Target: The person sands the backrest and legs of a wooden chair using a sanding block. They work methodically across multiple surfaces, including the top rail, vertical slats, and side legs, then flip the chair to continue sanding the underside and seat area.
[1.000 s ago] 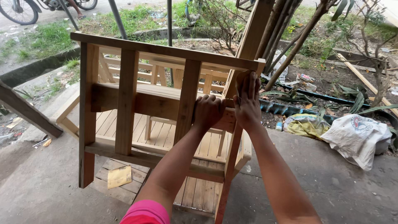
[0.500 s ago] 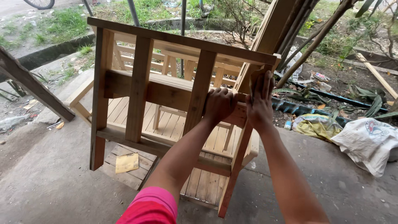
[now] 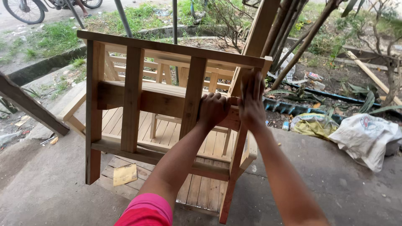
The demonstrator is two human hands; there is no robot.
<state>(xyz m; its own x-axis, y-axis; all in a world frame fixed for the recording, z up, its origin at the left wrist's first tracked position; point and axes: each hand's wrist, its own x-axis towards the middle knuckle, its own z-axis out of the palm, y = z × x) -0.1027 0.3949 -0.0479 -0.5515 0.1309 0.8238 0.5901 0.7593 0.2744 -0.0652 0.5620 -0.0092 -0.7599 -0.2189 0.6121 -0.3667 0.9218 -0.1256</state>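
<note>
A bare-wood slatted chair frame (image 3: 134, 96) stands tipped on the concrete in front of me. My left hand (image 3: 214, 109) is curled around the upright slat and the cross rail near the frame's right side. My right hand (image 3: 251, 100) lies flat with fingers up against the right corner post, just under the top rail. The two hands touch each other at the rail.
A slatted wooden panel (image 3: 205, 188) lies on the ground under the frame, with a yellow piece of paper (image 3: 124, 174) on it. A white sack (image 3: 368, 136) and a yellow bag (image 3: 312, 125) lie at the right. A dark plank (image 3: 29, 106) leans at the left. Poles and garden debris are behind.
The view has shifted so the frame sits more to the right and nearer. My right hand has slid up the corner post, fingers now stretched to the top rail.
</note>
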